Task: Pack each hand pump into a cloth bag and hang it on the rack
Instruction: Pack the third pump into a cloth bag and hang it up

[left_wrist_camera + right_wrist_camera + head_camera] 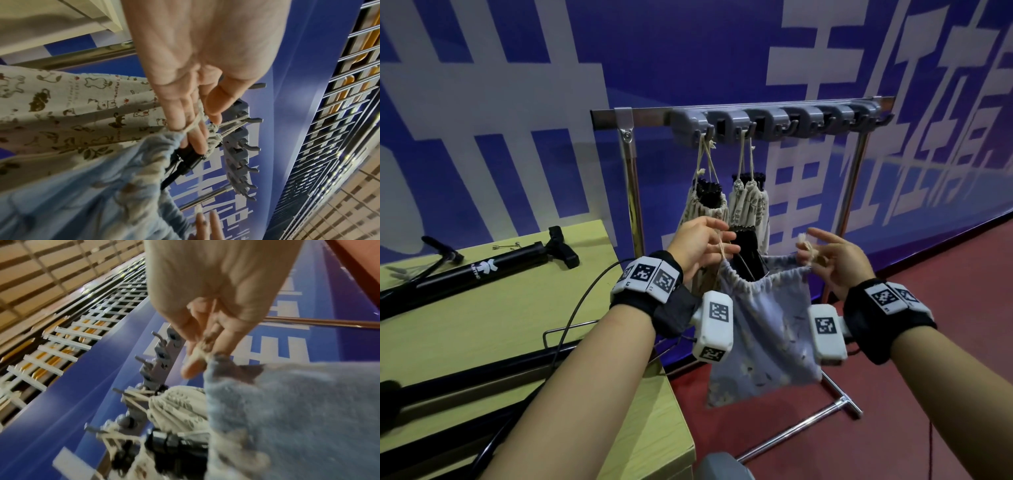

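A pale blue cloth bag (pixel 763 329) hangs between my two hands in front of the rack (pixel 774 120). A black hand pump (pixel 748 253) sticks out of its gathered mouth. My left hand (pixel 705 245) pinches the drawstring (pixel 192 125) at the bag's left side. On the right side, my right hand (pixel 828 255) pinches the knotted cord end (pixel 205 345). Two cream printed bags (pixel 709 212) with pumps inside hang from the rack's left hooks. Another black pump (pixel 482 267) lies on the wooden table (pixel 524 325).
The rack's grey hooks (pixel 832 120) to the right carry nothing. A blue banner wall stands right behind the rack. Further pump tubes (pixel 448 383) and a black cable lie on the table at my left. The rack's chrome foot (pixel 842 404) rests on the red floor.
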Demonstrator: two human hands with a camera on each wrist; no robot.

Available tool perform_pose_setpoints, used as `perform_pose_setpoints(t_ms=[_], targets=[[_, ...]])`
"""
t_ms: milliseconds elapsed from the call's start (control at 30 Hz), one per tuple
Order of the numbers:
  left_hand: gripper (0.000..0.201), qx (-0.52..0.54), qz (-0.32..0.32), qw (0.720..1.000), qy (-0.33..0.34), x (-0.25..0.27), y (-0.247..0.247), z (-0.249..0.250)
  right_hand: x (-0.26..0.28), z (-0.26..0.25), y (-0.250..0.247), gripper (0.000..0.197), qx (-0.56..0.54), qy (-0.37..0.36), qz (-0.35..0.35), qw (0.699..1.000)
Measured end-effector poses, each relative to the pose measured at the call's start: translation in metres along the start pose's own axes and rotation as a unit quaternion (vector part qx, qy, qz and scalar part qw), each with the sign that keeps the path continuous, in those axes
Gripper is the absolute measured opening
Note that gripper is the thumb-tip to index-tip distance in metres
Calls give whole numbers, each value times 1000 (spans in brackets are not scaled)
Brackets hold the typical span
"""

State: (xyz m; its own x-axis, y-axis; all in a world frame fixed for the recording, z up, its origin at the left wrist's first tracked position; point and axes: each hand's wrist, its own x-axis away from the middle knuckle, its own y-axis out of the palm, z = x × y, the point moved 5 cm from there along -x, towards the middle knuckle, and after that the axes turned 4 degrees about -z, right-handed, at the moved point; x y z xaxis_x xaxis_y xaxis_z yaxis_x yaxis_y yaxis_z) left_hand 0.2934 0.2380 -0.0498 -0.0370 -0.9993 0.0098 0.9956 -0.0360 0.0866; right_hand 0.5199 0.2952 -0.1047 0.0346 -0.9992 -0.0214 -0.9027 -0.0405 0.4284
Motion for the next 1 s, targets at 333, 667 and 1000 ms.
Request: perform_pose_setpoints(t_ms=[333,667,1000], targets=[[29,-93,-23,994,43,3,2,-2,0,5,7,33,174,13,-39,984],[10,-83,25,996,35,-3,-3,-5,4,8,39,31,552,-122,-3,825],[22,-50,31,998,26,-10,-4,-6,-3,8,29,26,296,-60,37,953]])
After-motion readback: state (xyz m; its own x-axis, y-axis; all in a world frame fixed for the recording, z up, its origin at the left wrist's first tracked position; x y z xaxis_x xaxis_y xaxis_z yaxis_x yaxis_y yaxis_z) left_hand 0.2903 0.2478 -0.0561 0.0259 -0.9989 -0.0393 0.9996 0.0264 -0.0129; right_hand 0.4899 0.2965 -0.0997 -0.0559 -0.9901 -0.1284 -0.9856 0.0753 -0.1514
